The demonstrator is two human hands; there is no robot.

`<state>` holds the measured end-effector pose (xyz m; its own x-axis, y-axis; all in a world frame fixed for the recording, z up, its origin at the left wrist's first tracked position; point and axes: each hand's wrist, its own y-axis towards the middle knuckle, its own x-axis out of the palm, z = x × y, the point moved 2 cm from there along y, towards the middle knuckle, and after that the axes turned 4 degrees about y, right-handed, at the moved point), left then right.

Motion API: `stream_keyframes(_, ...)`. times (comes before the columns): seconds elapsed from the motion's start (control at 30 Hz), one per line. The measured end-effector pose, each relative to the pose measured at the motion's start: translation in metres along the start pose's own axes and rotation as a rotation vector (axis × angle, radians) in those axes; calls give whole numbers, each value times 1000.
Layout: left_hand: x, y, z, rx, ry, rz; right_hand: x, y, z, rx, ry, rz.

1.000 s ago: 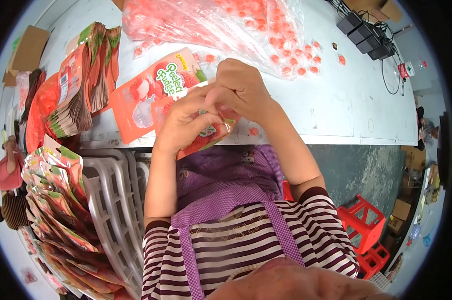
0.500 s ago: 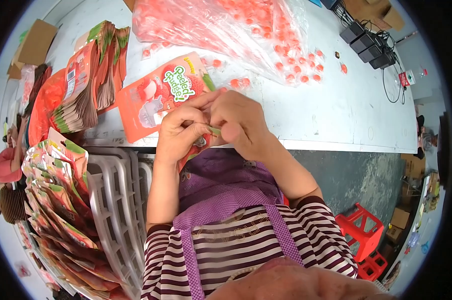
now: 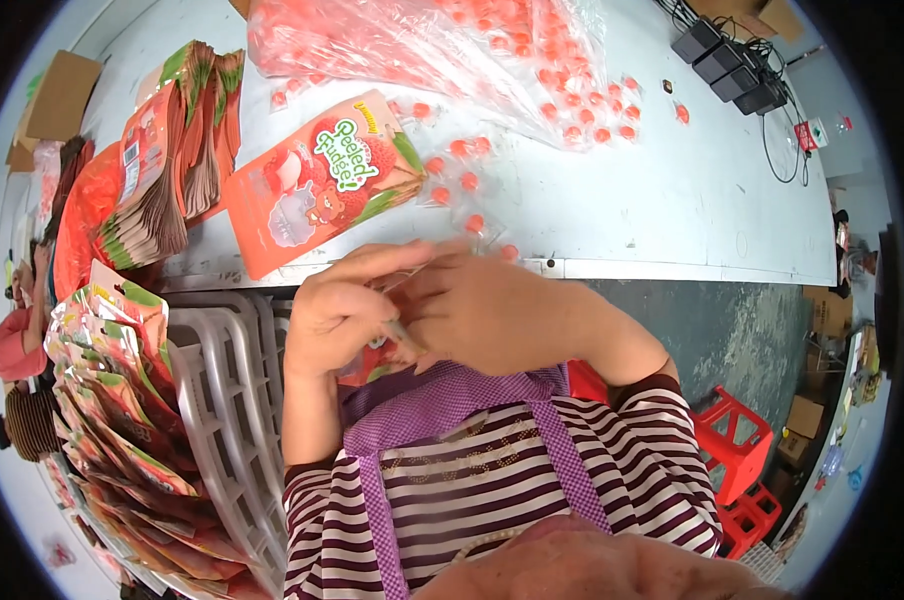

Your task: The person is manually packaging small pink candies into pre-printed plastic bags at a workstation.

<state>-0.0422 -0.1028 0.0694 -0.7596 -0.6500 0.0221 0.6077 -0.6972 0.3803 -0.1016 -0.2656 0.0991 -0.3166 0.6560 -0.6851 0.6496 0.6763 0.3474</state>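
Observation:
My left hand (image 3: 337,315) and my right hand (image 3: 497,315) meet just below the table's front edge, above my lap. Together they grip a small red and green pouch (image 3: 369,366), of which only a corner shows under the fingers. A strip of clear wrapping sticks up between my fingertips. A flat red pouch with fruit pictures (image 3: 317,180) lies on the white table (image 3: 652,200) just beyond my hands, and loose wrapped red candies (image 3: 462,180) lie to its right.
A big clear bag of red candies (image 3: 422,40) lies at the back of the table. A stack of flat pouches (image 3: 172,150) stands at the left. A grey plastic crate (image 3: 222,400) and a pile of pouches (image 3: 122,430) sit beside my left arm. Red stools (image 3: 732,450) stand lower right.
My hands have drawn back from the table top to its front edge, toward my body. The flat red pouch now lies uncovered on the table.

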Motion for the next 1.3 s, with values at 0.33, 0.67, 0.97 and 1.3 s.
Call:
stream_keyframes(0.33, 1, -34, 2, 4, -69, -8, 29, -6, -10, 33, 12, -11)
stream_keyframes(0.67, -25, -52, 4, 155, 52, 283, 14, -48, 44, 200, -249, 442)
stream_keyframes(0.97, -6, -32, 40, 294, 194, 504, 14, -37, 130, 433, -622, 208)
stream_keyframes(1.3, -27, 31, 50, 444, 1108, 215, 25, -35, 129, 342, -770, 299)
